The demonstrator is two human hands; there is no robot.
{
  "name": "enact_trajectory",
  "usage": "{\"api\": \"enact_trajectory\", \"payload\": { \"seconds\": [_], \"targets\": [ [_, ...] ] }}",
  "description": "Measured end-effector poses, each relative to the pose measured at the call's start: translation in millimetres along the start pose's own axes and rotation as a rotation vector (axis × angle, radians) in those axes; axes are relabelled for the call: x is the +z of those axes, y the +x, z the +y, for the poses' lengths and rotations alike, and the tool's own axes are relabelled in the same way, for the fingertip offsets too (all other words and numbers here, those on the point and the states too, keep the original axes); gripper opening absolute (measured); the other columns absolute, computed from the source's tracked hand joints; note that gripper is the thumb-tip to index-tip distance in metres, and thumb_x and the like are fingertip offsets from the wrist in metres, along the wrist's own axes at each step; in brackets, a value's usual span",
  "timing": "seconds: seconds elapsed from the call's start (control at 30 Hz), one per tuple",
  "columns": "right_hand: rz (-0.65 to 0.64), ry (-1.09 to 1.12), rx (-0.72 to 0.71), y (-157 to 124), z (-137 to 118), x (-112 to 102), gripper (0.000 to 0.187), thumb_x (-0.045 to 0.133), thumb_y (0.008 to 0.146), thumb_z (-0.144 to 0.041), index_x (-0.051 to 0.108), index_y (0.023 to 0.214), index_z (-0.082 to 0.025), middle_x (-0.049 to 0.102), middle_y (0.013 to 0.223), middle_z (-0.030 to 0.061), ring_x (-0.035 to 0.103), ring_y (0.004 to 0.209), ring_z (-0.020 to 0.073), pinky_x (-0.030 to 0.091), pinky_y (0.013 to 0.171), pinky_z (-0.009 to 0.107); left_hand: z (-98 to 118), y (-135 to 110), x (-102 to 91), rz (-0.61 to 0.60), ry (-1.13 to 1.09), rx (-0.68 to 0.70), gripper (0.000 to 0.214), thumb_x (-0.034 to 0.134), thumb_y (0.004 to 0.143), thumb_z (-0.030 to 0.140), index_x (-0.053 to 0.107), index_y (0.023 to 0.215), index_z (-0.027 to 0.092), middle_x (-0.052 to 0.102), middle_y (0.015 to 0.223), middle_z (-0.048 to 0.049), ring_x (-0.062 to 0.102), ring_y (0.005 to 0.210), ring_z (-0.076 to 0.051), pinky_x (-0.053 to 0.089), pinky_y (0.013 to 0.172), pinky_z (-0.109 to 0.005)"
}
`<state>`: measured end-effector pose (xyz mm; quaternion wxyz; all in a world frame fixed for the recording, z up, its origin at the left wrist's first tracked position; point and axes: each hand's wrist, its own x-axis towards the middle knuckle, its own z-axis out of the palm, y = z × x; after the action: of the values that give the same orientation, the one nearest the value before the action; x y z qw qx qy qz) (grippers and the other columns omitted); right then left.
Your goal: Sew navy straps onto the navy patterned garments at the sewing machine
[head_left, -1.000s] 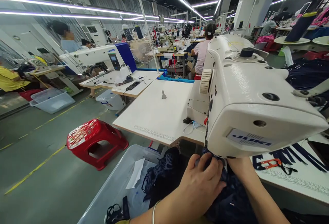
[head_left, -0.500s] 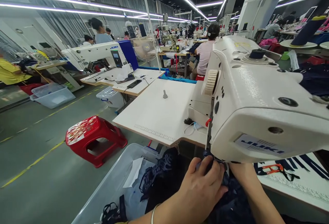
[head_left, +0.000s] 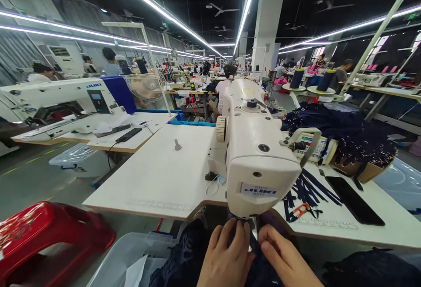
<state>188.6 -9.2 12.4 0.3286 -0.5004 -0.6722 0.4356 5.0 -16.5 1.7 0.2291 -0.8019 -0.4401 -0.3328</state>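
Navy fabric [head_left: 262,270] bunched at bottom centre, just below the JUKI sewing machine [head_left: 259,164]. Your left hand [head_left: 226,254] has it, fingers curled; your right hand [head_left: 283,255] is half-curled beside it, can't tell if gripping. I'd smooth it flat, fingertips clear of the machine's underside.

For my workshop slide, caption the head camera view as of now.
Left hand and right hand at dark navy fabric by the near end of a white JUKI sewing machine.

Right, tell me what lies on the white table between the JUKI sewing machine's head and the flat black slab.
Navy strips and a small orange tool lie there, as the head view shows.
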Motion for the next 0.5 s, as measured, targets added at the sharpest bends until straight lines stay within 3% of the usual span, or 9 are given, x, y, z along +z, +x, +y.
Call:
{"api": "enact_trajectory", "payload": {
  "seconds": [0.2,0.37,0.5],
  "targets": [
    [-0.088,0.03,0.097,-11,10,4,0.033,0.045,0.094,-0.052,0.058,0.087,-0.022,0.066,0.085,0.0002,0.062,0.078,0.0168,0.05,0.068,0.022,2,1,-3.1,-0.095,0.048,0.065,0.043,0.024,0.105,0.026,0.064,0.119,0.016,0.066,0.11,-0.0022,0.055,0.107,-0.022,0.038,0.089,-0.036],
    [-0.12,0.008,0.052,-7,11,6,0.028,0.043,0.095,-0.043,0.061,0.094,-0.022,0.069,0.095,0.004,0.065,0.089,0.0196,0.051,0.081,0.025,6,1,1.2,-0.077,0.054,0.069,0.038,0.029,0.104,0.03,0.061,0.123,0.022,0.065,0.111,-0.0024,0.055,0.108,-0.022,0.04,0.089,-0.036],
    [-0.037,0.004,-0.065,-25,7,2,0.028,0.047,0.094,-0.044,0.067,0.097,-0.025,0.072,0.096,0.0041,0.068,0.089,0.021,0.053,0.082,0.026,8,0,-0.7,-0.036,-0.042,0.029,0.037,0.033,0.102,0.042,0.063,0.116,0.027,0.064,0.104,-0.0048,0.058,0.1,-0.023,0.043,0.084,-0.036]
  ]
}}
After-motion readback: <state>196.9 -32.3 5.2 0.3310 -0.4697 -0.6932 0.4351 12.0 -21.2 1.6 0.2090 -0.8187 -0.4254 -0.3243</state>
